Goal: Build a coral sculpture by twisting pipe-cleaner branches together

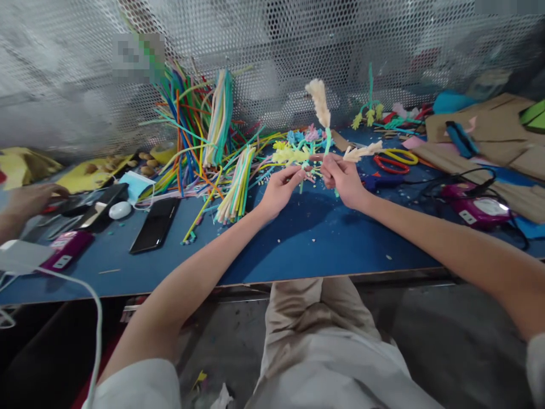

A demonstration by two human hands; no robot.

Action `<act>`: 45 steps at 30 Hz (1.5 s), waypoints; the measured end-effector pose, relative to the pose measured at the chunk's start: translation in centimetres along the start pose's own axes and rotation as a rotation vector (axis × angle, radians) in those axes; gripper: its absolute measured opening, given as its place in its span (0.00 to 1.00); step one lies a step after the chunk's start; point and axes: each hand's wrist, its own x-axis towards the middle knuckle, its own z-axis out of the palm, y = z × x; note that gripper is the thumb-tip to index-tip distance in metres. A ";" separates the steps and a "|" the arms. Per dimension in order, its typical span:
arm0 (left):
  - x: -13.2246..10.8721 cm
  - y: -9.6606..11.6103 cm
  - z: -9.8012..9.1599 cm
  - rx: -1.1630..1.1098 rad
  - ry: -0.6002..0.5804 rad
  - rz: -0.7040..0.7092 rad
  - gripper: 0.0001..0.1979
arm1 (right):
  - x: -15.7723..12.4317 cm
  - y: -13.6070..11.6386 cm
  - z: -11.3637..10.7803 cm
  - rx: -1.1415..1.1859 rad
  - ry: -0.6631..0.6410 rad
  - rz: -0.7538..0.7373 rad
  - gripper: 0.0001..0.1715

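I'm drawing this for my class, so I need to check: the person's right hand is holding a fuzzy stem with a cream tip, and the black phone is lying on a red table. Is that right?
Nearly! The table is blue, not red, as the head view shows. The right hand is holding a fuzzy stem with a cream tip, and the black phone is lying on the table.

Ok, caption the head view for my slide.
Left hand and right hand handling fuzzy stems over a blue table.
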 end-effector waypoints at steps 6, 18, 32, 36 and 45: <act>-0.1 0.1 0.4 -0.174 0.052 -0.087 0.22 | -0.5 0.1 0.0 -0.048 -0.054 -0.009 0.32; -0.2 0.3 0.8 -0.348 0.099 -0.189 0.15 | -0.5 -0.7 0.5 -0.191 0.104 -0.092 0.33; 0.1 0.3 0.2 -0.383 0.055 -0.133 0.15 | -0.5 -0.8 0.5 -0.253 0.085 -0.144 0.28; 0.1 0.4 0.1 -0.361 0.043 -0.102 0.15 | -0.6 -0.6 0.4 -0.267 0.084 -0.114 0.27; -0.1 1.1 0.0 -0.356 0.030 -0.127 0.17 | -0.5 -0.2 0.0 -0.277 0.065 -0.143 0.26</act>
